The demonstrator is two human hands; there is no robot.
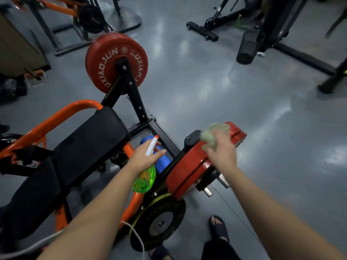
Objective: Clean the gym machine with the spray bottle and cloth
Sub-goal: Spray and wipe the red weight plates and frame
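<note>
Both bare forearms are stretched forward and down from the lower edge of the view. The left hand [143, 156] is wrapped round the neck of a translucent green plastic spray bottle [144, 180] with a white trigger head. Its index finger is laid straight beside that head, and the bottle's body is hung below the wrist. The right hand [222, 152] is turned back-up, its fingers closed on a crumpled pale green cloth [214, 135], blurred. The hands are held apart.

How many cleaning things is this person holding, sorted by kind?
spray bottle: 1, gripped by the left hand
cloth: 1, gripped by the right hand
Total: 2
</note>
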